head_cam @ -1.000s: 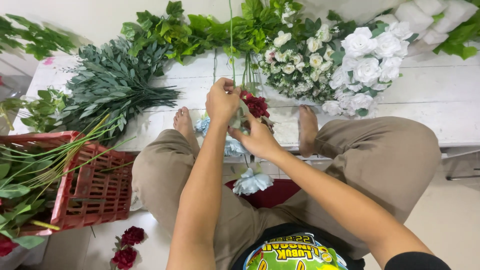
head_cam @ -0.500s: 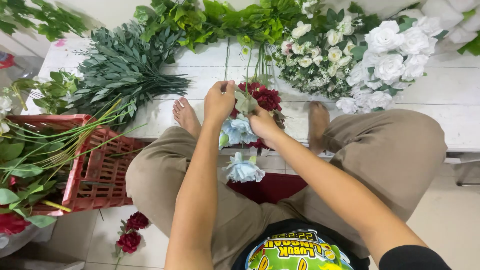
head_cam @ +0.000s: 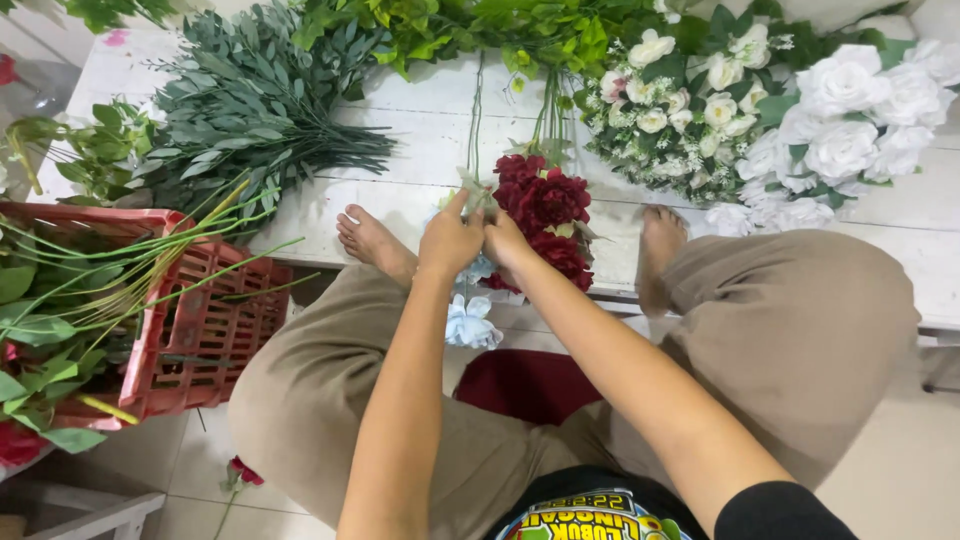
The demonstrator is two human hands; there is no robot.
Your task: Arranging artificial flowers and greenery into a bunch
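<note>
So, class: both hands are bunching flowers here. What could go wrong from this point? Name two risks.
1. The pale blue flower hangs loose below the left hand and could drop to the floor.
2. The right hand presses against the red blooms, which might get crushed or bent.

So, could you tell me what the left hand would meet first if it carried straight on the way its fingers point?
Probably the green stems lying on the white platform: the left hand points up-frame at them, beside the dark red flowers. Depth is unclear.
</note>
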